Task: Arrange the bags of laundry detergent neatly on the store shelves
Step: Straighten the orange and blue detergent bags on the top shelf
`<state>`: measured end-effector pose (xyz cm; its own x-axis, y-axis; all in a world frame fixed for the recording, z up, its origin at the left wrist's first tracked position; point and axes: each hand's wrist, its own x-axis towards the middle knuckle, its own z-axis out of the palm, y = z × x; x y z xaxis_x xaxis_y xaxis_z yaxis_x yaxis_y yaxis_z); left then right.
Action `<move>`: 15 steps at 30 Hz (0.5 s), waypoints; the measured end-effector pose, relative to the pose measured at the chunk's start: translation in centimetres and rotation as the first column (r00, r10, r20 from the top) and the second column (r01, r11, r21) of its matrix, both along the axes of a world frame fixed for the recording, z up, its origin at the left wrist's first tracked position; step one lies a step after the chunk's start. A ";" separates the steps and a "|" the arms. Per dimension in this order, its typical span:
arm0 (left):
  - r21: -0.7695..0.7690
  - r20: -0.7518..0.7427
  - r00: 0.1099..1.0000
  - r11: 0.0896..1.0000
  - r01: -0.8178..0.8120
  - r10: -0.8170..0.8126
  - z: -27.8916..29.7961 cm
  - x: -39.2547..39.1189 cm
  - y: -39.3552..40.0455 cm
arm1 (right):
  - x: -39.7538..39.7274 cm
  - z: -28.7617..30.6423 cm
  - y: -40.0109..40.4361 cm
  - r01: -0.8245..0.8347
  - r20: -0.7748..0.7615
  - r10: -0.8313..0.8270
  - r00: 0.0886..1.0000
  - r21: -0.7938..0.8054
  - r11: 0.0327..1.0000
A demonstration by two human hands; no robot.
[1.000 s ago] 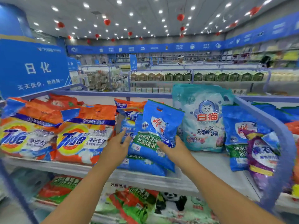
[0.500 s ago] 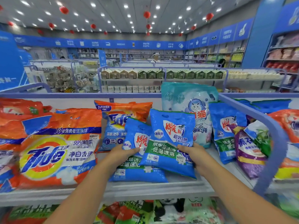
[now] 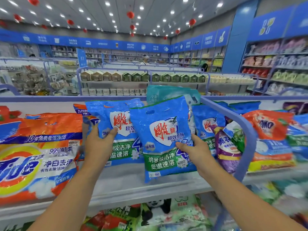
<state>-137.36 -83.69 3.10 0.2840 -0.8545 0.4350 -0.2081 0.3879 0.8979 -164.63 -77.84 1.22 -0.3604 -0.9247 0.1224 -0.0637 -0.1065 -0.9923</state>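
Note:
Two blue detergent bags with red-and-white logos stand upright on the top shelf [image 3: 126, 185]. My left hand [image 3: 100, 145] grips the left edge of the rear blue bag [image 3: 120, 127], thumb on its front. My right hand [image 3: 193, 150] grips the right edge of the front blue bag [image 3: 160, 140], which overlaps the rear one. A teal bag [image 3: 168, 94] stands behind them, mostly hidden. A third blue bag [image 3: 206, 129] leans to the right.
Large orange Tide bags [image 3: 41, 154] fill the shelf's left part. A curved blue shelf rail [image 3: 246, 135] divides off purple [image 3: 226, 150] and orange OMO bags [image 3: 270, 140] at right. More bags lie on the lower shelf [image 3: 158, 214]. A person stands far off in the aisles.
Both blue bags have been raised from leaning to upright, now side by side and overlapping. My hands moved up with them; the view came closer and shifted right.

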 end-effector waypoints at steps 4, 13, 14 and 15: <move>-0.051 0.013 1.000 0.999 -0.001 0.002 0.6 -0.8 2.6 | -1.0 -0.2 1.9 0.062 0.049 -0.062 0.997 0.003 0.998; -0.031 0.034 0.999 0.999 0.013 -0.012 2.3 -5.7 9.0 | -6.6 1.8 9.1 0.040 0.053 -0.035 0.998 -0.099 0.994; -0.031 0.034 0.999 0.999 0.014 -0.013 2.5 -6.4 9.9 | -7.6 2.0 10.2 0.033 0.058 -0.026 0.998 -0.116 0.993; -0.026 0.025 1.000 0.999 0.019 -0.019 2.7 -7.2 10.9 | -8.8 2.1 11.5 0.029 0.059 -0.022 0.998 -0.123 0.992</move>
<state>-144.57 -72.78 5.78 0.2567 -0.8478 0.4641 -0.2223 0.4156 0.8820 -173.42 -66.38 3.33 -0.3931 -0.8944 0.2132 -0.0109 -0.2273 -0.9738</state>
